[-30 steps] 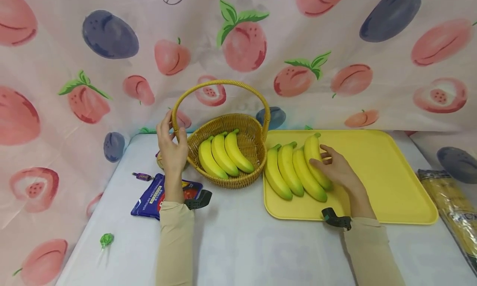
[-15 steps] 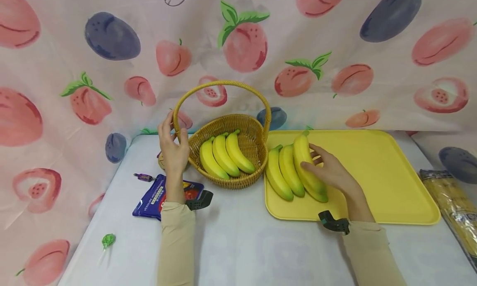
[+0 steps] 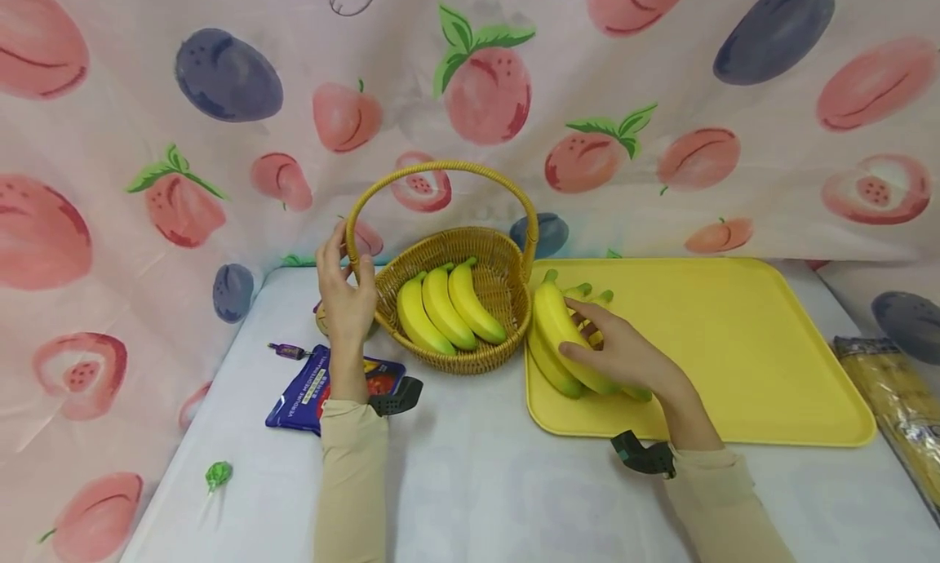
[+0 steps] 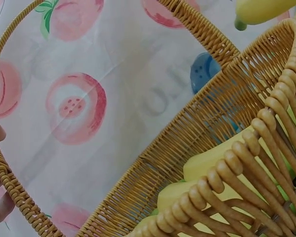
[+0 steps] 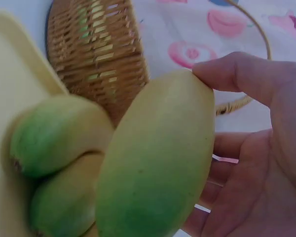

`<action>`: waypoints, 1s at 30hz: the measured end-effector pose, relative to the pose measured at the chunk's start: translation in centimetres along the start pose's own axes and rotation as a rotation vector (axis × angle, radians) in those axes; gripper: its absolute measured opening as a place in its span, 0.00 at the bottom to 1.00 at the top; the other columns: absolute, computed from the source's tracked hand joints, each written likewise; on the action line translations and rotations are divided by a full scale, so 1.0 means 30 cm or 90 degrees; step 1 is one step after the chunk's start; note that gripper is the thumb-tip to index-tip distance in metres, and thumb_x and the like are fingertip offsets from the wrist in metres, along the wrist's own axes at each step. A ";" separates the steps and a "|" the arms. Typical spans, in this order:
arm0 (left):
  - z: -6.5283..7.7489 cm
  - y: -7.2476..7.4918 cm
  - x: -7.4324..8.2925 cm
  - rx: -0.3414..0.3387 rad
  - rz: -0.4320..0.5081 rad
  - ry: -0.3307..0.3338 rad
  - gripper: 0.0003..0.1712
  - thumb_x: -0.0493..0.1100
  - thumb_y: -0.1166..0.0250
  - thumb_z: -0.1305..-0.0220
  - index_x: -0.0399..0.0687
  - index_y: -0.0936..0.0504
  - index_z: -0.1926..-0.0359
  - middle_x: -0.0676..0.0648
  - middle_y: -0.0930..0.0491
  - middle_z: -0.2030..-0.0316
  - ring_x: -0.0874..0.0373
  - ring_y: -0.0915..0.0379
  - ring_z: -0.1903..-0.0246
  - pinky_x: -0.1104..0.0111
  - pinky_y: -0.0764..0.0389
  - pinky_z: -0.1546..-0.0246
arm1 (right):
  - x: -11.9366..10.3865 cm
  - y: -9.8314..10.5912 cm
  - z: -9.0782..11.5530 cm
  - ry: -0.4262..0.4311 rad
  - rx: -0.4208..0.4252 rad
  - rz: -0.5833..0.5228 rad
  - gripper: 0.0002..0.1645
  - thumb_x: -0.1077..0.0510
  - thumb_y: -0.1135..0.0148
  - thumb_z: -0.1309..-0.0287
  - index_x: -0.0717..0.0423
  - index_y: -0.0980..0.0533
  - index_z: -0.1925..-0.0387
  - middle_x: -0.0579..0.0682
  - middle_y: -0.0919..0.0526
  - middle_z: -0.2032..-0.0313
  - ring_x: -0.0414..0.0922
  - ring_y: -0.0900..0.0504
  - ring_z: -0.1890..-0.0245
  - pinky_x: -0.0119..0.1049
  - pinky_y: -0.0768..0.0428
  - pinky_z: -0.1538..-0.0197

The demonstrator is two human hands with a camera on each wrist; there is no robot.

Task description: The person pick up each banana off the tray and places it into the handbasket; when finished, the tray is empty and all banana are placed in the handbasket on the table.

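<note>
My left hand holds the left side of the wicker basket's handle; in the left wrist view its fingertips show beside the handle. Three bananas lie side by side inside the basket. Just right of the basket, my right hand pinches another banana between thumb and fingers. That banana is raised over several bananas on the yellow tray and partly hides them. In the right wrist view, the held banana has its green end toward the camera.
A blue food packet, a purple wrapped candy and a green lollipop lie to the left. A brownish round thing sits partly behind my left hand. A clear packet with yellow contents lies beyond the tray's right edge.
My right hand has lifted the rightmost banana from the row and carried it left over the others, close to the basket. My left hand stays at the handle.
</note>
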State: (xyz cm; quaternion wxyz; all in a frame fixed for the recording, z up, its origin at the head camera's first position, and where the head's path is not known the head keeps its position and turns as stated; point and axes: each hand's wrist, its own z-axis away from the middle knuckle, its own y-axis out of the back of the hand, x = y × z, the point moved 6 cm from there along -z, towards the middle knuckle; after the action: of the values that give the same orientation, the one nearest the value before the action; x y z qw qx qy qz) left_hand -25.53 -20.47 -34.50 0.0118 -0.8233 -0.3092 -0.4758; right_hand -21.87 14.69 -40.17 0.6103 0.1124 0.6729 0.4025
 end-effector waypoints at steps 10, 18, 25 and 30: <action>-0.003 -0.003 -0.003 0.006 0.002 -0.005 0.30 0.38 0.46 0.34 0.57 0.36 0.32 0.42 0.33 0.42 0.52 0.35 0.42 0.53 0.28 0.44 | -0.107 -0.055 -0.014 0.060 -0.024 -0.020 0.44 0.43 0.38 0.43 0.52 0.42 0.30 0.49 0.26 0.45 0.46 0.27 0.51 0.42 0.24 0.53; -0.005 -0.004 -0.010 0.021 0.020 -0.010 0.29 0.36 0.45 0.34 0.53 0.34 0.33 0.40 0.31 0.44 0.50 0.33 0.44 0.53 0.26 0.45 | -0.169 -0.117 -0.099 0.081 -0.012 -0.032 0.43 0.39 0.41 0.42 0.48 0.42 0.30 0.48 0.26 0.53 0.44 0.28 0.57 0.35 0.27 0.62; 0.001 0.000 0.024 0.029 0.028 -0.003 0.28 0.32 0.47 0.35 0.43 0.35 0.33 0.34 0.33 0.43 0.42 0.34 0.44 0.47 0.27 0.45 | -0.255 -0.141 -0.217 0.062 -0.016 -0.019 0.43 0.40 0.41 0.42 0.52 0.41 0.30 0.50 0.25 0.53 0.45 0.26 0.56 0.39 0.25 0.55; 0.012 0.012 0.094 0.024 0.024 0.003 0.28 0.30 0.49 0.35 0.38 0.35 0.34 0.32 0.34 0.44 0.40 0.35 0.44 0.46 0.28 0.45 | -0.317 -0.168 -0.301 0.044 -0.039 -0.004 0.43 0.40 0.42 0.42 0.54 0.41 0.31 0.52 0.24 0.47 0.47 0.24 0.53 0.40 0.24 0.49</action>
State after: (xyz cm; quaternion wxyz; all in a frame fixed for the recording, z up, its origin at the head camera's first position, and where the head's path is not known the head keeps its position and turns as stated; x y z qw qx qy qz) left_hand -24.07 -19.25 -32.36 0.0370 -0.8277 -0.3021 -0.4715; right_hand -26.21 1.63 -37.26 0.5912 0.0775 0.6812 0.4247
